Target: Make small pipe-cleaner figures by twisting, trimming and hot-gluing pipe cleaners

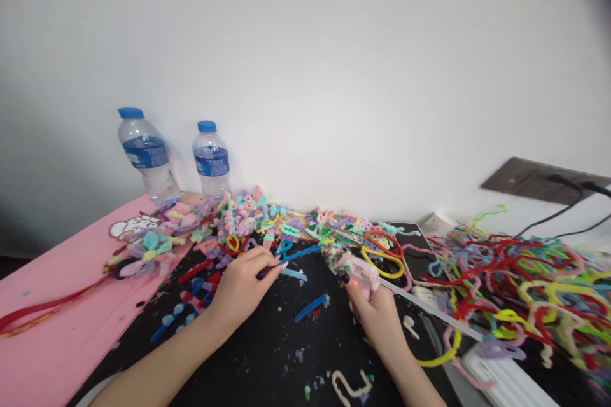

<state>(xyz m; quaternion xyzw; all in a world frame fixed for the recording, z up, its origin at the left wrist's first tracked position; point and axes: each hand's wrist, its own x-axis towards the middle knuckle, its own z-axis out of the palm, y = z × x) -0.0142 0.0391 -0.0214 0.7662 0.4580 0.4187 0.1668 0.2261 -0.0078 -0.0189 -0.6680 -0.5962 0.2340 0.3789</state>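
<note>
Pinched between the fingers of my left hand (251, 280) is a blue pipe cleaner (305, 250), which stretches right toward the nozzle of a glue gun. My right hand (375, 315) is wrapped round that pale pink glue gun (361, 273); a long translucent glue stick (429, 309) sticks out of its back, and a small red light glows on its side. Whether the nozzle touches the pipe cleaner I cannot tell. Below, on the black table top, lies a short folded blue pipe cleaner piece (311, 308). Scissors (382, 254) with red and yellow handles rest just behind the glue gun.
Finished pipe-cleaner pieces (245, 210) are heaped along the wall. Loose pipe cleaners (534, 280) tangle at the right, near a wall socket (539, 181) with black cords. Two water bottles (150, 159) stand at the back left beside a pink sheet (57, 305). A white earbud (410, 327) lies near my right wrist.
</note>
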